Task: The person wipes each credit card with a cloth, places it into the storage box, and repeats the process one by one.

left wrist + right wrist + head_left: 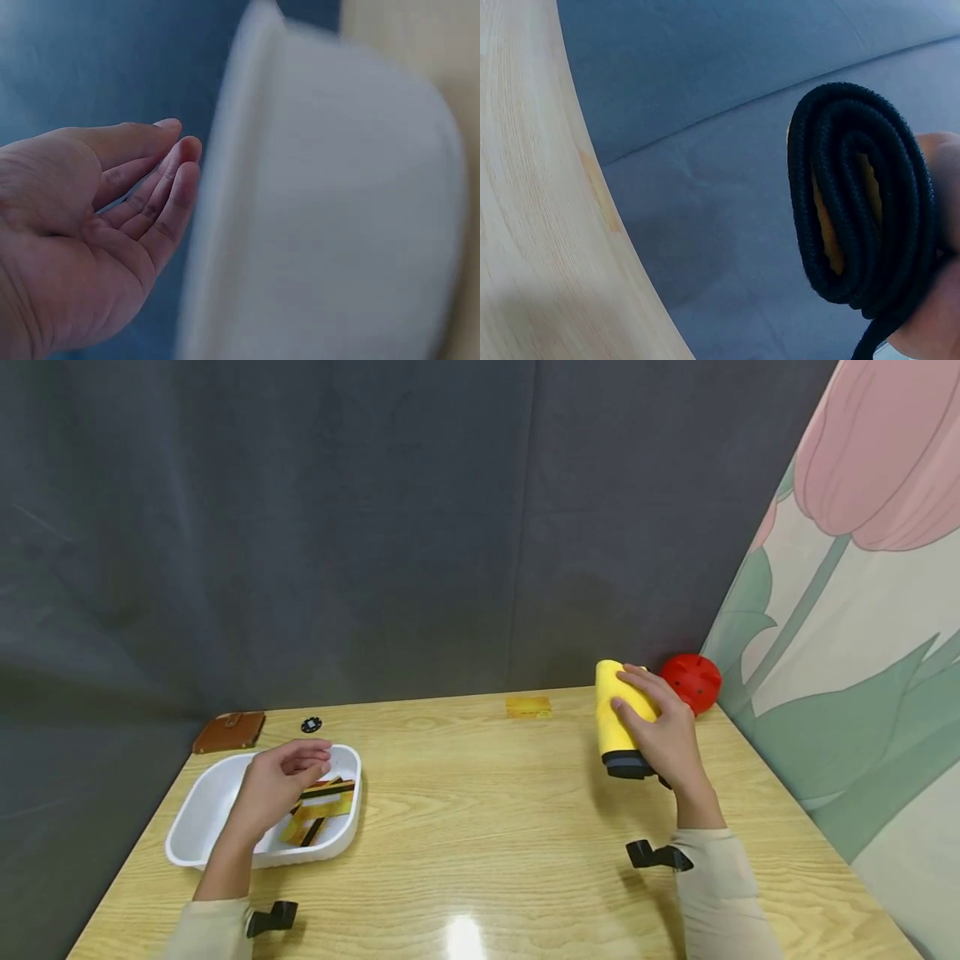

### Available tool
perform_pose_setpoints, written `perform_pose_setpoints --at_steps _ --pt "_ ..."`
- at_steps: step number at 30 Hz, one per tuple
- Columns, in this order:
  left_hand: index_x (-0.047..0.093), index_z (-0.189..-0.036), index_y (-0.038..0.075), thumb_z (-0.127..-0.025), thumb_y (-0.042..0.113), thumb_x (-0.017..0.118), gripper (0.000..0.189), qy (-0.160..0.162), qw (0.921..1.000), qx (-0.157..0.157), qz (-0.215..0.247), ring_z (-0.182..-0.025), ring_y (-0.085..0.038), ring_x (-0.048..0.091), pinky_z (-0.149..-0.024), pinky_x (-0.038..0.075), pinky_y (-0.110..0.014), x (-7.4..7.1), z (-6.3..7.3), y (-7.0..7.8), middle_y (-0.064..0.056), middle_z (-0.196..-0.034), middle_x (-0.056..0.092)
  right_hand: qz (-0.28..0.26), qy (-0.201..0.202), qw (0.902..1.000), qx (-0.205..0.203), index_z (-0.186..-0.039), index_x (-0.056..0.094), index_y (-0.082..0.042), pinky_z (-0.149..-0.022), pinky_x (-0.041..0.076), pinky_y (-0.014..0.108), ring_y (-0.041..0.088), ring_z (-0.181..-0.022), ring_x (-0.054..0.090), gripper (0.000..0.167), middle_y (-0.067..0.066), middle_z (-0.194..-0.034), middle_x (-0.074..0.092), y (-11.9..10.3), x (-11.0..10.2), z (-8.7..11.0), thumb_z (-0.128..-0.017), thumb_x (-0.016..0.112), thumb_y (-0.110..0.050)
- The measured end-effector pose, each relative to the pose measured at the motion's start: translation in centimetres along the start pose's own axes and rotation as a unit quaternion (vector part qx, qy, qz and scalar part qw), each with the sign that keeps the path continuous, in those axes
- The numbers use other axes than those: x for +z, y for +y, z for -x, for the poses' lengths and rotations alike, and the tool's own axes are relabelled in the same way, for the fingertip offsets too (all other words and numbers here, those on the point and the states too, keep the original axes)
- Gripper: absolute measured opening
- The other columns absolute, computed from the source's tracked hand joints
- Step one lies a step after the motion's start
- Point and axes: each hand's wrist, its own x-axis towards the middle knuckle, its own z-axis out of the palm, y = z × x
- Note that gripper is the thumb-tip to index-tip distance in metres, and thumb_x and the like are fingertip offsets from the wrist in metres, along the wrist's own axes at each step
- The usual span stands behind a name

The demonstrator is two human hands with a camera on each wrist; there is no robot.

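Observation:
In the head view my right hand [669,731] grips a rolled yellow cloth [611,714] with a dark edge, held above the table at the right. The right wrist view shows the roll [814,217] end-on, its dark border coiled, with fingers [930,315] along one side. My left hand [272,789] hovers over a white tub [180,839], fingers loosely bent and holding nothing. Several gold-and-black cards [318,818] lie in that tub, partly hidden by the hand. From the left wrist, the empty hand [90,225] appears beside the tub's outer wall [345,195].
Behind the tub lie a brown leather wallet [228,732] and a black round chip [311,725]. A gold card [528,707] rests near the table's back edge. The red round object [697,681] sits at the far right corner, against a dark curtain [420,543] and a flower-patterned wall.

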Motion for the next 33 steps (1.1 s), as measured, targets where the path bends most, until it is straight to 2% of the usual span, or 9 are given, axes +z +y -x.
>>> perform_pose_setpoints --at_steps 5,9,12,16,19,21,24,28,33 --pt "0.071 -0.127 0.01 -0.097 0.015 0.073 0.03 -0.043 0.9976 0.047 0.028 -0.096 -0.008 0.07 -0.082 0.057 -0.017 3.7 -2.2 4.1 -0.012 -0.114 0.075 -0.001 -0.004 0.9999 0.01 -0.136 0.068 -0.015 -0.097 0.037 0.009 0.029 -0.148 0.044 0.04 0.005 -0.151 0.058 0.2 -0.3 0.1 -0.097 0.072 -0.021" --pt "0.072 -0.126 0.01 -0.097 0.012 0.073 0.029 -0.092 0.9912 0.071 0.063 -0.101 -0.019 0.073 -0.086 0.06 -0.025 8.8 -5.2 7.0 -0.011 -0.115 0.075 0.007 0.001 0.9999 0.011 -0.137 0.067 -0.014 -0.098 0.037 0.01 0.029 -0.148 0.044 0.041 0.006 -0.152 0.057 0.4 -0.5 0.0 -0.098 0.071 -0.021" --pt "0.073 -0.125 0.011 -0.096 0.012 0.073 0.029 -0.137 0.9842 0.069 0.09 -0.106 -0.021 0.072 -0.091 0.061 -0.032 12.9 -7.4 8.2 -0.009 -0.119 0.075 0.015 0.002 0.9997 0.016 -0.139 0.066 -0.015 -0.097 0.037 0.012 0.029 -0.147 0.045 0.041 0.005 -0.153 0.057 0.5 -0.6 0.1 -0.098 0.07 -0.024" --pt "0.072 -0.127 0.013 -0.097 0.017 0.074 0.031 -0.177 0.9755 0.048 0.121 -0.109 -0.02 0.069 -0.094 0.06 -0.036 17.4 -9.8 8.1 -0.007 -0.124 0.073 0.018 0.0 0.9994 0.029 -0.139 0.066 -0.015 -0.094 0.039 0.014 0.03 -0.144 0.046 0.042 0.006 -0.153 0.056 0.7 -0.7 0.6 -0.099 0.07 -0.024" --pt "0.072 -0.128 0.014 -0.096 0.018 0.074 0.032 -0.171 0.9751 0.044 0.134 -0.11 -0.02 0.068 -0.095 0.059 -0.038 19.7 -11.5 7.3 -0.008 -0.127 0.072 0.013 0.0 0.9994 0.033 -0.14 0.065 -0.016 -0.093 0.04 0.017 0.03 -0.143 0.046 0.042 0.006 -0.154 0.055 0.7 -0.6 0.7 -0.099 0.07 -0.024" --pt "0.072 -0.128 0.016 -0.096 0.018 0.075 0.033 -0.157 0.9778 0.042 0.132 -0.113 -0.021 0.066 -0.097 0.058 -0.04 20.9 -12.6 6.8 -0.009 -0.13 0.07 0.01 0.003 0.9994 0.033 -0.14 0.065 -0.017 -0.093 0.04 0.018 0.029 -0.143 0.046 0.042 0.005 -0.154 0.055 0.6 -0.5 0.7 -0.099 0.07 -0.024" --pt "0.071 -0.131 0.014 -0.095 0.015 0.076 0.037 -0.143 0.9804 0.035 0.131 -0.12 -0.027 0.063 -0.102 0.055 -0.045 22.2 -13.9 6.1 -0.013 -0.135 0.067 0.002 0.009 0.9995 0.032 -0.139 0.066 -0.017 -0.094 0.04 0.018 0.027 -0.144 0.046 0.042 0.004 -0.153 0.056 0.4 -0.5 0.7 -0.098 0.07 -0.022" --pt "0.066 -0.137 0.009 -0.093 0.016 0.078 0.046 -0.138 0.9843 0.021 0.109 -0.128 -0.032 0.058 -0.108 0.052 -0.049 23.4 -14.9 5.2 -0.015 -0.14 0.063 -0.008 0.012 0.9995 0.028 -0.138 0.067 -0.017 -0.093 0.04 0.017 0.026 -0.144 0.046 0.041 0.003 -0.153 0.057 0.2 -0.3 0.9 -0.097 0.071 -0.02" --pt "0.063 -0.14 0.008 -0.092 0.018 0.08 0.053 -0.133 0.9881 0.015 0.075 -0.125 -0.031 0.059 -0.109 0.051 -0.046 24.3 -15.5 4.2 -0.013 -0.136 0.063 -0.017 0.009 0.9995 0.025 -0.138 0.067 -0.017 -0.093 0.041 0.016 0.027 -0.143 0.048 0.041 0.004 -0.152 0.057 -0.2 0.0 1.0 -0.097 0.072 -0.018"
